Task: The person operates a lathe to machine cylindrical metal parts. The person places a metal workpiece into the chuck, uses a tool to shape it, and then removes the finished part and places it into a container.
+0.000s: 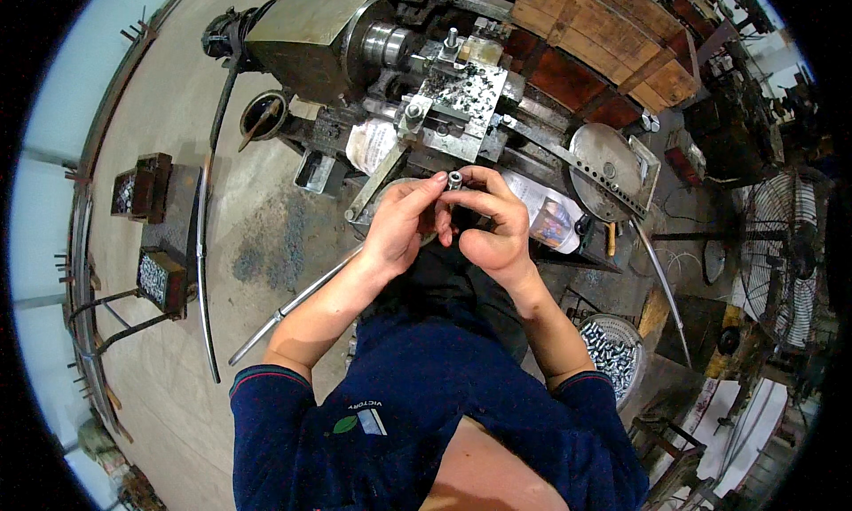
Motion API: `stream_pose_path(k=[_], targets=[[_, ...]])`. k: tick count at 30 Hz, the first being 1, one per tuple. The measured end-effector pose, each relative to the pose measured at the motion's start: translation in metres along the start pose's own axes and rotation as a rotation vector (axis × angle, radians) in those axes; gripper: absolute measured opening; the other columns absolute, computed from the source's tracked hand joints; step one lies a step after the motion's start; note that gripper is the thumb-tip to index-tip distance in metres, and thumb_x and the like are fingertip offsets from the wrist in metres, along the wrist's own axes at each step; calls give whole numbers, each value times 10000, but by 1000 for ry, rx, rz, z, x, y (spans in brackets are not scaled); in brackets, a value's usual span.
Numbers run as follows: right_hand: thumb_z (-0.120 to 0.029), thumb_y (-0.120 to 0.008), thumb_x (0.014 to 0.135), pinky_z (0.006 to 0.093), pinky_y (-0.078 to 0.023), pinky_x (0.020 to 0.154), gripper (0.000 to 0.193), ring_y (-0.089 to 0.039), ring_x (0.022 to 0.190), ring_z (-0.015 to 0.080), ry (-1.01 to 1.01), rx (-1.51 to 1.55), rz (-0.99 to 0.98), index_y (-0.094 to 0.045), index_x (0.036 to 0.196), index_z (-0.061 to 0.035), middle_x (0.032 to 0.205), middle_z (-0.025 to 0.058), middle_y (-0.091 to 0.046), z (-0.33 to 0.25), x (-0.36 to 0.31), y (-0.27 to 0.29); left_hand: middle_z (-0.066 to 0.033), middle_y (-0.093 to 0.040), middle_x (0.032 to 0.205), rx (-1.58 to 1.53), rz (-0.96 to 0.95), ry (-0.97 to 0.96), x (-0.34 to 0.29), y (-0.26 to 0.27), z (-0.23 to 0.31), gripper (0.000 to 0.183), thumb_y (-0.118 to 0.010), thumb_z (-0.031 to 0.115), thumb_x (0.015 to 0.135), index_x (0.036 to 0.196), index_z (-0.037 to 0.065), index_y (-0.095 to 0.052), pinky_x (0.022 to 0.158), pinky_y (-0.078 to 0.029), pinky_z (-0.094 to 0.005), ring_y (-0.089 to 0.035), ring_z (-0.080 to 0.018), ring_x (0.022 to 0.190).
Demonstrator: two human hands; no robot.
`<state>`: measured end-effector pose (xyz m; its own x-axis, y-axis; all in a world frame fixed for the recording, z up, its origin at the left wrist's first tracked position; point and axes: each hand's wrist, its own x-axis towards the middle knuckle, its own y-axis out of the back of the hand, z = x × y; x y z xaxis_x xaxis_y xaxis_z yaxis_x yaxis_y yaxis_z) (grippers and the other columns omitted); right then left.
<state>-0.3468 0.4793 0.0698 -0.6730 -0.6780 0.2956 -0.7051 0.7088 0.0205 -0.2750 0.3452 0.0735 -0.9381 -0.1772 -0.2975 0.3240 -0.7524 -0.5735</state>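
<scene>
A small, shiny, hollow metal bushing (454,181) is held upright between my two hands in front of the lathe. My left hand (399,223) is closed, with its thumb and forefinger at the left side of the bushing. Curled around the other side, my right hand (497,227) touches it with the fingertips. The lower fingers of both hands meet beneath it and partly hide each other. Just beyond my hands is the lathe's carriage (461,112), strewn with metal chips. The round chuck (386,45) sits farther back, to the left.
A round basket (635,369) of small metal parts stands at lower right. Two boxes, one full of metal pieces (153,276), are on the left. A pot (282,112) holds a brush. A metal disc (608,169) and a large fan (781,254) are at right.
</scene>
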Motion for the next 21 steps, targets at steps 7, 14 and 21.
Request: stream_pose_path(k=[7,14,21], targets=[[-33,-555,572,344,-438,841,374,-576,955,281,111,-138,-4,-647,930,23,1045,199,-577,5,3,7,-52,-541,543,-3,-3,28,0,-1,3,352,-489,310,920,707,38,-558,528,-464,-275,-520,-156,448],[-145,-599,562,368,-408,885,407,-533,1006,325,147,-262,-56,-652,945,-19,1060,193,-573,1,7,14,-49,-533,574,15,-36,70,1,0,6,317,-489,298,917,755,36,-564,537,-455,-287,-514,-163,472],[-162,-642,523,385,-435,857,394,-531,994,326,385,-746,-17,-678,912,-109,1064,149,-564,-25,60,102,-69,-568,627,351,170,-91,-23,62,59,288,-524,172,862,1044,-47,-568,597,-490,-298,-556,-162,512]])
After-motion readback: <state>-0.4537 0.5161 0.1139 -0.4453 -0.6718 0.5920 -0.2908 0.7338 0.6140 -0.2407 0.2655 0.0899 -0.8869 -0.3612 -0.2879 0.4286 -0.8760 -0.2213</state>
